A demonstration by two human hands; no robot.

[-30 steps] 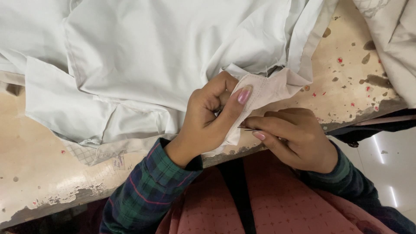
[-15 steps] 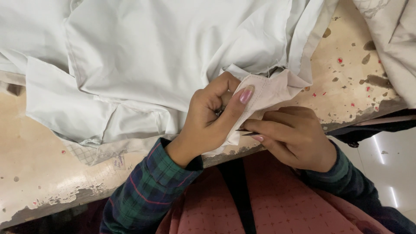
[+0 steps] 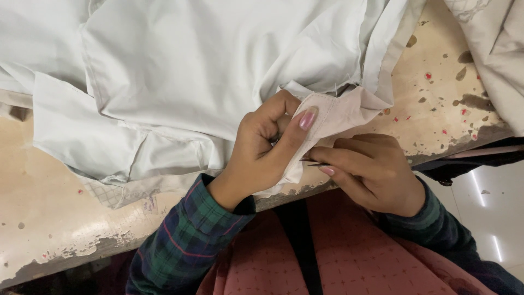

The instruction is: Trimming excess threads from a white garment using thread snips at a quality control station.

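1. Head view, far left: the white garment (image 3: pixel 207 71) lies spread over the worn, paint-flecked table (image 3: pixel 49 218), most of its bulk well away from the hands. It is best left flat there, so its weight does not drag on the part being worked.
2. The left hand (image 3: pixel 265 153) is closed on a folded edge of the cloth (image 3: pixel 338 112) at the near table edge, thumb pressed along the fold. A firm pinch with the fabric taut over the fingers would, I judge, keep the seam exposed and steady.
3. Between the hands, a thin dark pointed tool (image 3: pixel 315 163) meets the fabric just below the left thumb; what kind of tool it is, is too small to tell.
4. The right hand (image 3: pixel 371 172) is closed around that tool, fingertips near its tip. Short, shallow strokes aimed away from the left thumb look safest, catching thread only, not cloth.
5. Far right, another pale cloth (image 3: pixel 496 60) lies apart.
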